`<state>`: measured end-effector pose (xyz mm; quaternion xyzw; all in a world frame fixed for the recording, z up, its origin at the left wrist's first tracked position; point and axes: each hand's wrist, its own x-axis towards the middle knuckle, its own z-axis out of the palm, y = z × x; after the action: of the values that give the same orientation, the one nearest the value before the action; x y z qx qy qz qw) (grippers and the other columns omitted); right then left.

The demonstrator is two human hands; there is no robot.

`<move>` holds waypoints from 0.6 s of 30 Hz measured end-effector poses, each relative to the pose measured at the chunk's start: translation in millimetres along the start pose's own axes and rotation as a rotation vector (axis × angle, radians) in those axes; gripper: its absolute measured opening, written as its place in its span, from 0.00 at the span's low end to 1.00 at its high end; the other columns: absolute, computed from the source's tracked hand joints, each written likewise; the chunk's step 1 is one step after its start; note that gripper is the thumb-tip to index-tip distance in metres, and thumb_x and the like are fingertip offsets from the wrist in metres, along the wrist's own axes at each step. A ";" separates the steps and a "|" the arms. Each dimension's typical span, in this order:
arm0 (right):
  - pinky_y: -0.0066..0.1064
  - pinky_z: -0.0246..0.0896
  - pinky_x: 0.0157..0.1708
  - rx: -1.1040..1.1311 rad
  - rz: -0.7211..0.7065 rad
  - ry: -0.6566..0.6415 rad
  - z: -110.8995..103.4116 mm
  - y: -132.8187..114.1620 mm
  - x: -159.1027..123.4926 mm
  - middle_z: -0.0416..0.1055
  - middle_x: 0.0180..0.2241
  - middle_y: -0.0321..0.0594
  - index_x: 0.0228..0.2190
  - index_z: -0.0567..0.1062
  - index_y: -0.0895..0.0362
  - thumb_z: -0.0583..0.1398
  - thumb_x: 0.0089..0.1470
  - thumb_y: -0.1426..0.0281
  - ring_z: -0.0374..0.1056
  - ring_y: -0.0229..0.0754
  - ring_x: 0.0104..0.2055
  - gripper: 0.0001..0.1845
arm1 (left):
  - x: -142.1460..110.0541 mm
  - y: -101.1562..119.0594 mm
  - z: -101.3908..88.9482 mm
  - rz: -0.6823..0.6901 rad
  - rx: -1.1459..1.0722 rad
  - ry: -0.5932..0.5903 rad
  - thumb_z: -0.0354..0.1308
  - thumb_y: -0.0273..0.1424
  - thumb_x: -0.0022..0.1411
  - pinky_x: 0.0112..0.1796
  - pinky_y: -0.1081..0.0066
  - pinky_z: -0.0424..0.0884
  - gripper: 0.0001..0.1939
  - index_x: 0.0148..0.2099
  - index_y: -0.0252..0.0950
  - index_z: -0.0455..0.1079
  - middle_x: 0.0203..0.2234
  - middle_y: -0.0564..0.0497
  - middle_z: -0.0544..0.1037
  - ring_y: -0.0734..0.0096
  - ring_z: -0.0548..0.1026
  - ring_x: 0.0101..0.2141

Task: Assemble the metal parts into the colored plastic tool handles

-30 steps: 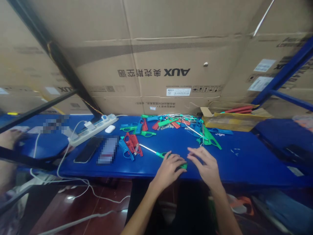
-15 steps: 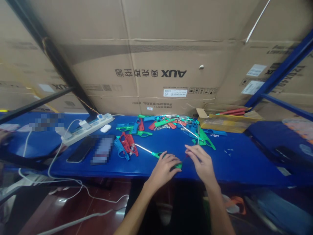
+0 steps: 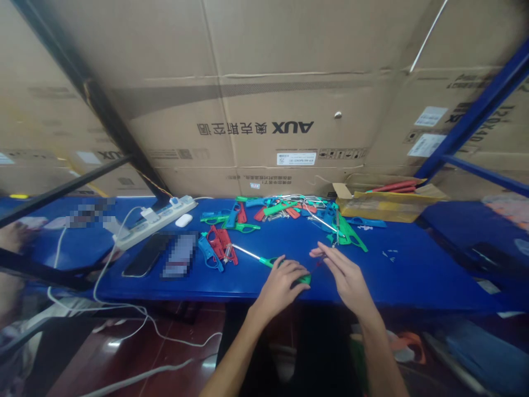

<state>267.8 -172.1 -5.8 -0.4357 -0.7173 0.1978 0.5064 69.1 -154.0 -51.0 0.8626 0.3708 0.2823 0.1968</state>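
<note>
My left hand (image 3: pixel 283 284) is closed over the handle of a green long-nosed lighter (image 3: pixel 266 262) at the table's front edge. The lighter's metal tube (image 3: pixel 247 252) points left and away from me. Just to the right, my right hand (image 3: pixel 344 273) pinches a thin screwdriver (image 3: pixel 319 263) with a dark red handle. Its shaft slants down toward the lighter's butt end; the tip is too small to make out. Left of the tube lie red lighter shells (image 3: pixel 221 242) and a blue lighter shell (image 3: pixel 210 252).
Behind my hands is a heap of lighter parts (image 3: pixel 285 208). A cardboard box (image 3: pixel 380 207) holding red pieces stands back right, with small white bits (image 3: pixel 390 255) before it. Phones (image 3: pixel 149 255), a power strip (image 3: pixel 157 220) and cables are on the left. Another person's hand (image 3: pixel 12 237) shows far left.
My right hand's fingers have straightened and shifted along the screwdriver. The left hand keeps its hold on the lighter. The whole view has shifted slightly.
</note>
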 end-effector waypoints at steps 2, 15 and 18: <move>0.33 0.73 0.41 -0.029 -0.012 0.083 1.0 -0.5 0.3 0.77 0.38 0.41 0.51 0.79 0.50 0.59 0.65 0.68 0.75 0.41 0.39 0.15 | 0.2 0.0 0.0 0.001 0.011 -0.003 0.62 0.40 0.67 0.66 0.55 0.51 0.15 0.54 0.46 0.74 0.49 0.53 0.80 0.66 0.73 0.55; 0.32 0.71 0.42 -0.046 -0.016 0.088 4.3 -3.1 -0.9 0.75 0.36 0.39 0.47 0.81 0.49 0.62 0.63 0.69 0.74 0.41 0.40 0.13 | -0.2 -0.3 0.4 -0.004 -0.027 0.003 0.61 0.40 0.67 0.66 0.56 0.49 0.14 0.54 0.46 0.74 0.49 0.54 0.80 0.67 0.72 0.55; 0.32 0.71 0.45 -0.004 0.015 -0.020 7.5 -7.6 1.1 0.76 0.44 0.42 0.53 0.77 0.49 0.54 0.68 0.70 0.74 0.41 0.46 0.17 | -0.2 0.1 0.0 -0.005 -0.024 0.003 0.61 0.40 0.67 0.67 0.56 0.49 0.14 0.54 0.45 0.74 0.49 0.54 0.80 0.67 0.72 0.55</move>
<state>257.7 -174.2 -2.8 -0.4401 -0.7196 0.2043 0.4967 69.1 -154.3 -51.0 0.8589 0.3698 0.2875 0.2071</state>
